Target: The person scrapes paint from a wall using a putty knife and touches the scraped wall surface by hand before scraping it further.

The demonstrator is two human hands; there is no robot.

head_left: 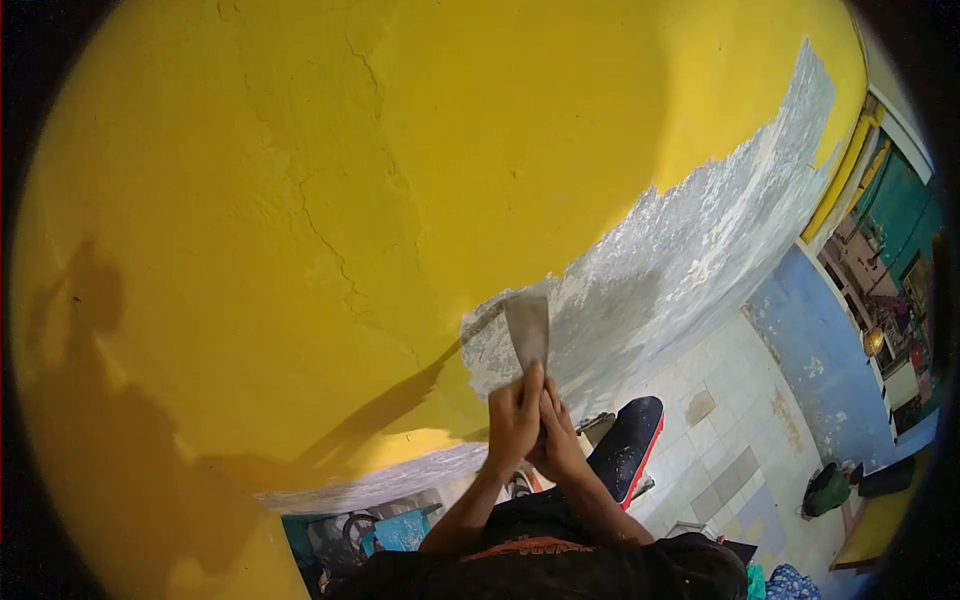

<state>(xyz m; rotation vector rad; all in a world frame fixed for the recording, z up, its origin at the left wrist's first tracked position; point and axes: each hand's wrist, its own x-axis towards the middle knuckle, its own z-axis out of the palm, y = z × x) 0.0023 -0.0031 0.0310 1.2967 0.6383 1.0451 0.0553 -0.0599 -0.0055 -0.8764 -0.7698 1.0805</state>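
Observation:
A wide-bladed scraper (528, 325) points up and away from me, its metal blade over the bare grey patch of wall (690, 235). Its tip is near the ragged edge of the yellow paint (480, 180); whether it touches the wall I cannot tell. My left hand (513, 420) is closed round the handle, thumb along it toward the blade. Beside it my right hand (560, 440) is closed on the same handle from the right. Most of the handle is hidden by the fingers.
Cracks (330, 245) run through the yellow paint on the left. My dark-trousered leg (630, 445) is bent at the right over a tiled floor (720, 440). A blue low wall (820, 350) and cluttered shelves (890, 290) stand far right. Below left lies a light-blue item (402, 530).

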